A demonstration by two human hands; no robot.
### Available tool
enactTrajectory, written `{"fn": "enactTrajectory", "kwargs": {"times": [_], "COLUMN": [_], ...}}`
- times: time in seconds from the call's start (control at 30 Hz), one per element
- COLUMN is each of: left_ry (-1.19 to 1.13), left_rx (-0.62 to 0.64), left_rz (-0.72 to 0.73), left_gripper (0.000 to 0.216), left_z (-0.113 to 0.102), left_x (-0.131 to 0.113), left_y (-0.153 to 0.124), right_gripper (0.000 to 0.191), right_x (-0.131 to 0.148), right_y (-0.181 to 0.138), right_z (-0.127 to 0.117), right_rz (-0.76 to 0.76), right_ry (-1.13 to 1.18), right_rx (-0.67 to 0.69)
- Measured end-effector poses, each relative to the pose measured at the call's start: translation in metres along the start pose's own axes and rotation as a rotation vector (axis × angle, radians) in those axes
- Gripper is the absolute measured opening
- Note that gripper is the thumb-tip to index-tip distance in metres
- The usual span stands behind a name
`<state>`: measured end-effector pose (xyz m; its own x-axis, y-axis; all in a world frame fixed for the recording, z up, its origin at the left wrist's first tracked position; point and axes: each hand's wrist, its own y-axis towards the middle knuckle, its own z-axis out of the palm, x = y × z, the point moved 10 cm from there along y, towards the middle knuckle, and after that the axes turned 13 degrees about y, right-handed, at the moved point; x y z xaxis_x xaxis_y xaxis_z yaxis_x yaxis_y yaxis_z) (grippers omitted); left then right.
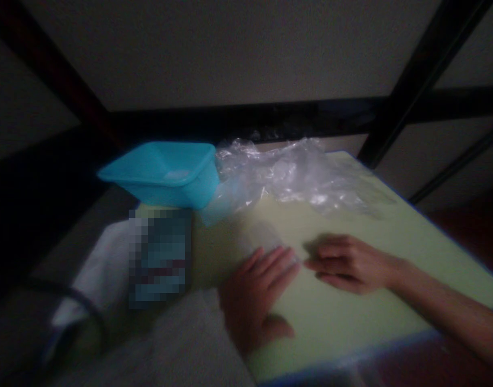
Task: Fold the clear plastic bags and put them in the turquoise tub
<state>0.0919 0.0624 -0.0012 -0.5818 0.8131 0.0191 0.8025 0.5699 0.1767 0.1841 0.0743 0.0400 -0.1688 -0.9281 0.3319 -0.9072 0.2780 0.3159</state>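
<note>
My left hand (260,301) lies flat with its fingers spread, its fingertips resting on a small, thin, clear plastic piece (259,235). That piece looks like a small bag, but blur hides its details. Close by on the right, my right hand (347,263) rests on the table with its fingers curled in. Its fingertips point at the left hand's fingers, beside the plastic's edge. Whatever they pinch, if anything, is too blurred to make out. Behind both hands spreads crumpled clear plastic wrap (286,172).
A turquoise plastic basin (161,161) stands at the table's back left. In front of it lies a pixelated rectangular object (161,263), with white material (105,269) and a dark cable (74,295) to its left. The yellow-green table (423,258) has blue edges.
</note>
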Motion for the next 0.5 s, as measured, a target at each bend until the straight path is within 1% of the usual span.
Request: {"fn": "enactTrajectory", "kwargs": {"times": [0.1, 0.27, 0.37, 0.5], "left_ry": [0.008, 0.001, -0.005, -0.016], "left_rx": [-0.001, 0.014, 0.041, 0.029], "left_rz": [0.000, -0.003, -0.001, -0.001], "left_gripper": [0.086, 0.084, 0.083, 0.083], "left_z": [0.0014, -0.0005, -0.0016, -0.0002], "left_x": [0.0002, -0.0001, -0.0005, -0.0002], "left_y": [-0.0010, -0.0009, -0.0006, 0.0001], "right_gripper": [0.033, 0.036, 0.039, 0.037], "right_x": [0.0011, 0.0017, 0.0006, -0.0002], "right_y": [-0.0003, -0.0008, 0.0000, 0.0007], "right_z": [0.0004, -0.0031, -0.0010, 0.0011], "right_rz": [-0.012, -0.021, -0.009, 0.001], "right_ry": [-0.003, -0.028, -0.046, -0.053], "right_rx": [0.000, -0.045, -0.020, 0.006]}}
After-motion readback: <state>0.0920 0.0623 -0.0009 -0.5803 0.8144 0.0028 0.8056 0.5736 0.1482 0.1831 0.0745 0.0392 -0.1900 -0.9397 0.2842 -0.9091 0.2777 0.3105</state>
